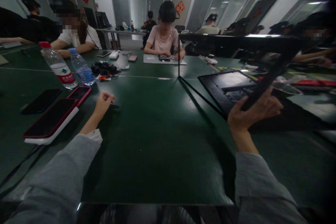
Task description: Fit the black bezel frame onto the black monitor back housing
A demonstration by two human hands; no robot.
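On the right, my right hand (253, 112) grips one side of a thin black frame (199, 99), which is raised and tilted above the green table (157, 129). Below and behind the frame lies a black panel (231, 84) with a shiny pale area. My left hand (103, 104) hovers over or rests on the table at the left, its fingers curled loosely with nothing visible between them. Nearest to it are a pink-edged phone (80, 94) and a larger red-edged phone (52, 117) on a white block.
Two bottles (60, 68) (82, 68) stand at the left, beside black items (103, 68) and orange-handled pliers (106, 77). A dark phone (42, 100) lies further left. Across the table a person in pink (162, 38) works over a white board (148, 59).
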